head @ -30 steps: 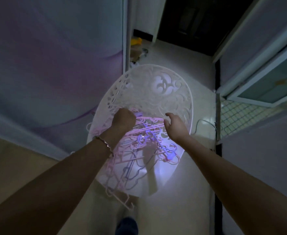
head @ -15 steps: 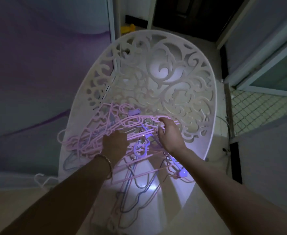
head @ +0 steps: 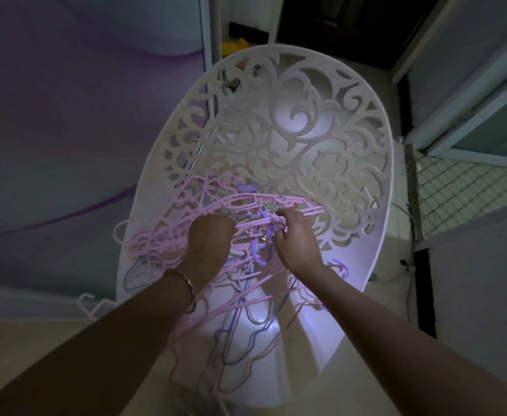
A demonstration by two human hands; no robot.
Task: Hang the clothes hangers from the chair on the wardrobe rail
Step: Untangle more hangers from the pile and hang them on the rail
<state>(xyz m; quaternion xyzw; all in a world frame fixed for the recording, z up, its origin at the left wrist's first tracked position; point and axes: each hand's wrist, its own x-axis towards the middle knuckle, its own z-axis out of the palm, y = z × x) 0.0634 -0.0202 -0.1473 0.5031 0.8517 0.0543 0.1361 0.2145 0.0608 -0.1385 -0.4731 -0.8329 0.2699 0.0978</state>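
Note:
A white plastic chair (head: 294, 121) with a scroll-cut back fills the middle of the view. On its seat lies a tangled heap of pink and purple clothes hangers (head: 168, 232). My left hand (head: 208, 240), with a bracelet at the wrist, is curled into the pink hangers at the heap's middle. My right hand (head: 297, 235) sits just to the right, fingers closed around pink hanger bars near the chair back. No wardrobe rail is in view.
A purple-grey wall or panel (head: 66, 130) stands to the left. One white hanger hook (head: 88, 304) pokes out at the chair's left edge. A dark doorway (head: 336, 22) lies beyond the chair. At the right are a framed panel (head: 486, 121) and a mesh-patterned floor area (head: 456, 193).
The view has come closer to the chair, which now looks larger. Both hands have sunk into the hanger heap; my right hand went from open to closed on the pink hangers.

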